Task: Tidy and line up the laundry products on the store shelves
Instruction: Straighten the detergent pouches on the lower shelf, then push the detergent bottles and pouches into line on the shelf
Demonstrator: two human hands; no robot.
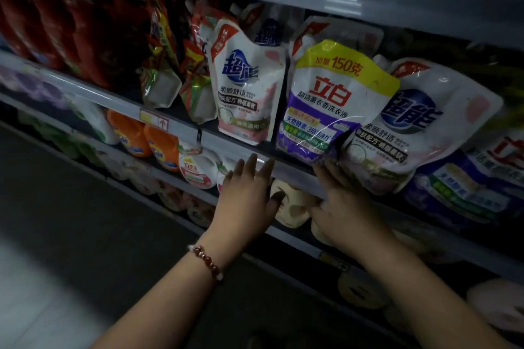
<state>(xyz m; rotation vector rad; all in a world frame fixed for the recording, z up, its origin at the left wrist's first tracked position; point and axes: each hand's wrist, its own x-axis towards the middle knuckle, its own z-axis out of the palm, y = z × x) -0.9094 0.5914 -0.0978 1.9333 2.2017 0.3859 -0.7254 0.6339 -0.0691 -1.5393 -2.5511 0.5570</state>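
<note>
A purple-and-yellow detergent pouch [329,105] leans out over the front rail of the middle shelf [289,167]. White-and-pink pouches stand on both sides of it, one at the left [246,88] and one at the right [419,122]. My right hand [340,201] is just below the purple pouch, its straight fingers reaching up to the pouch's bottom edge. My left hand [249,193], with a bead bracelet on the wrist, hovers with spread fingers in front of the shelf rail, holding nothing.
Red-and-green pouches [161,73] and dark red bottles [56,22] fill the shelf's left part. Below stand orange bottles [147,139] and white tubs [198,170]; a blue-and-white pouch [467,178] lies at the right. The aisle floor [56,235] lies at the left.
</note>
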